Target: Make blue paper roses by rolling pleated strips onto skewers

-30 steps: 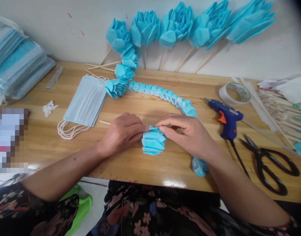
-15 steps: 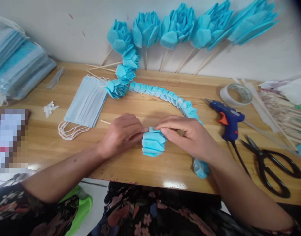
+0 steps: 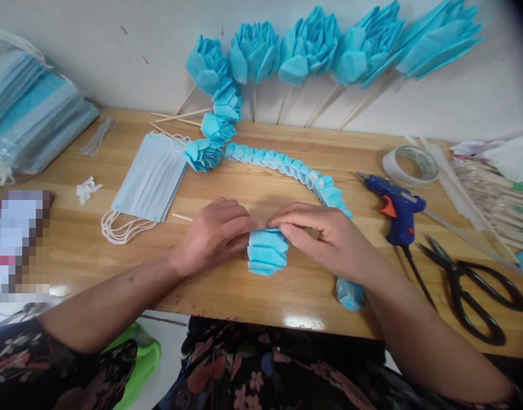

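Between my two hands hangs a blue strip of folded petals [image 3: 267, 252], apparently soft mask cloth, its pleats facing me. My left hand [image 3: 218, 232] is closed at its upper left corner. A thin wooden stick [image 3: 182, 217] juts out to the left from behind that hand; the rest of it is hidden. With thumb and fingertips, my right hand [image 3: 318, 230] pinches the strip's upper edge. A long curved chain of folded blue petals [image 3: 282, 162] lies behind my hands and passes under my right forearm, its end [image 3: 350, 293] showing at the near side.
Blue flowers on sticks [image 3: 310, 48] lean along the wall. At left are stacked face masks [image 3: 148, 179], white scraps [image 3: 88, 189], bagged masks [image 3: 34, 114] and a pixelated phone [image 3: 16, 245]. At right lie a glue gun [image 3: 393, 199], black scissors [image 3: 461, 279] and a tape roll [image 3: 410, 165].
The upper edge of the blue strip has folded down between my fingertips. The stick's tip has shifted slightly left and towards me. Both hands have stayed nearly in place.
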The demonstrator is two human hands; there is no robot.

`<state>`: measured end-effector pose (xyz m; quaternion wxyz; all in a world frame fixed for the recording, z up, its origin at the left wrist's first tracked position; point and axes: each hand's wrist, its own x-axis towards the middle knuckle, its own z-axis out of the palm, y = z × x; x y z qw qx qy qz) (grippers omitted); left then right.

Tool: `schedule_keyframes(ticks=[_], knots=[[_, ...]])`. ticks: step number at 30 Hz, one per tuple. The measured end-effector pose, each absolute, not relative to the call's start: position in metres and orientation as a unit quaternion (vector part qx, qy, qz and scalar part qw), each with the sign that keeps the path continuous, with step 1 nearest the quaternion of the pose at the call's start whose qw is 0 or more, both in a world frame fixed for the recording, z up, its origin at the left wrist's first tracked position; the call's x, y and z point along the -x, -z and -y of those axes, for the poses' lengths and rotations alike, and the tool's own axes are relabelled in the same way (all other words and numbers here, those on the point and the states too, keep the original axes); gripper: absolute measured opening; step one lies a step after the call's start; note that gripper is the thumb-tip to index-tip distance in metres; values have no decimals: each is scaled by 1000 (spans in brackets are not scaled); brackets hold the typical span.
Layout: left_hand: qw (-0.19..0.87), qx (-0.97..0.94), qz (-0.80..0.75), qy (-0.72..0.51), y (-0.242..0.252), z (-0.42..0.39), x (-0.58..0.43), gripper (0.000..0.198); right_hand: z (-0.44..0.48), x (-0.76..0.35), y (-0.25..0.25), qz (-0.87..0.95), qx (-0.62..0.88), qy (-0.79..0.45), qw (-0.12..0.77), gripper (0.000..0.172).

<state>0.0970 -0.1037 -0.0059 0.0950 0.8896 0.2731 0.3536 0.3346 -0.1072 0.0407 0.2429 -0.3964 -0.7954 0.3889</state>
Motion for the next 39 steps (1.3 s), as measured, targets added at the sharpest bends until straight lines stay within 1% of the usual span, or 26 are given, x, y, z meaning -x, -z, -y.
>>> schedule_keyframes(ticks=[5, 9, 14, 18, 22, 26, 32, 39], knots=[[111, -892, -257, -356, 9, 102, -97, 11, 108, -336, -44, 792, 423, -373, 234, 27], [115, -888, -257, -364, 9, 102, -96, 8, 106, -343, -49, 796, 432, -348, 242, 29], [106, -885, -272, -362, 8, 102, -94, 6, 103, -348, -49, 840, 367, -310, 251, 33], [116, -885, -268, -362, 8, 102, -93, 6, 102, -346, -42, 871, 331, -274, 235, 28], [114, -882, -267, -372, 7, 103, -94, 4, 100, -343, -32, 891, 321, -209, 243, 20], [119, -883, -262, -371, 6, 104, -95, 4, 99, -341, -25, 906, 289, -169, 258, 13], [117, -888, -257, -364, 7, 104, -96, 3, 96, -338, -18, 920, 241, -104, 292, 10], [119, -899, -264, -328, 5, 105, -98, 4, 95, -337, -16, 927, 245, -108, 262, 11]])
